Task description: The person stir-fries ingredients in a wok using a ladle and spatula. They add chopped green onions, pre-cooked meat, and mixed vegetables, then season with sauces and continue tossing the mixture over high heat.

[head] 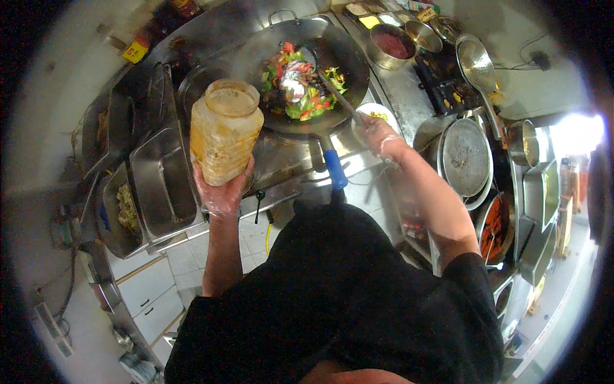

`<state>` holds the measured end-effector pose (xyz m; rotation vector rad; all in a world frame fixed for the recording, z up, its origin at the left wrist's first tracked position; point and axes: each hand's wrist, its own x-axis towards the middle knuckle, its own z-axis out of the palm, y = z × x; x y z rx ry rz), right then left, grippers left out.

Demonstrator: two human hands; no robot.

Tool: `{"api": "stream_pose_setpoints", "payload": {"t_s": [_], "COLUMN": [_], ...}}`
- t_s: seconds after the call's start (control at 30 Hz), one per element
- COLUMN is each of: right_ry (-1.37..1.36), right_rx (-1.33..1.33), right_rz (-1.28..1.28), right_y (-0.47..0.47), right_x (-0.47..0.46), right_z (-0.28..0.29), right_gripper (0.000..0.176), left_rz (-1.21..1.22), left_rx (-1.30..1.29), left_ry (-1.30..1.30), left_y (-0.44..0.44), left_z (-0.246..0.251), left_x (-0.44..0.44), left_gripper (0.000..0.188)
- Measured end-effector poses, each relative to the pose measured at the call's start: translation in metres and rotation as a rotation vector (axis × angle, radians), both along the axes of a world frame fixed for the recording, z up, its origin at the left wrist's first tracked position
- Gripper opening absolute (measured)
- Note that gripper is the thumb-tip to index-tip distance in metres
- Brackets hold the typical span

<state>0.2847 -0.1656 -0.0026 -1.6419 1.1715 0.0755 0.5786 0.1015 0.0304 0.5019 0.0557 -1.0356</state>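
Cupped under a large clouded plastic jar (226,137), my left hand (223,187) holds it upright at the left of the wok. My right hand (381,137), in a clear thin glove, grips the handle of a metal ladle (339,97). The ladle's bowl end reaches into a dark wok (345,53). Chopped green and red vegetables (312,105) lie in the wok, with a heap of white powder or cream (292,81) on top. The wok's blue handle (335,169) points toward me. A white bowl (394,120) with yellowish pieces sits partly behind my right hand.
Metal food pans (163,180) line the left side, one holding pale chopped food (125,206). At back right stands a pot of dark red contents (392,43). A perforated skimmer (475,62), a round lid (465,156) and a pan of red sauce (496,225) occupy the right.
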Motion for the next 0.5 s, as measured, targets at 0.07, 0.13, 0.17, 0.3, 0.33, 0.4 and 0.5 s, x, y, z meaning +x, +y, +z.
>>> {"api": "stream_pose_setpoints", "payload": {"t_s": [0.07, 0.13, 0.17, 0.3, 0.33, 0.4, 0.5], "right_ry": [-0.035, -0.083, -0.026, -0.125, -0.123, -0.075, 0.210], "right_rx": [-0.067, -0.153, -0.122, -0.124, -0.183, -0.351, -0.537], "right_rz": [0.070, 0.133, 0.096, -0.018, -0.028, -0.024, 0.075], "right_y": [0.007, 0.018, 0.023, 0.037, 0.035, 0.030, 0.018], "right_x": [-0.013, -0.026, -0.032, -0.063, -0.067, -0.074, -0.074], "right_z": [0.020, 0.037, 0.044, 0.059, 0.060, 0.060, 0.057], "right_gripper": [0.052, 0.054, 0.054, 0.053, 0.054, 0.056, 0.048], "left_rz": [-0.014, -0.020, -0.029, 0.000, 0.001, -0.002, -0.006], "left_rx": [-0.032, -0.039, -0.066, -0.047, -0.068, -0.070, -0.085], "left_ry": [0.006, 0.052, 0.034, 0.010, 0.009, -0.023, -0.051], "left_y": [0.004, 0.008, 0.009, 0.011, 0.011, 0.011, 0.014], "left_z": [-0.002, -0.004, -0.005, -0.004, -0.004, -0.003, -0.001], "left_x": [0.000, 0.000, 0.001, 0.004, 0.005, 0.006, 0.005], "left_gripper": [0.073, 0.073, 0.074, 0.075, 0.075, 0.075, 0.076]}}
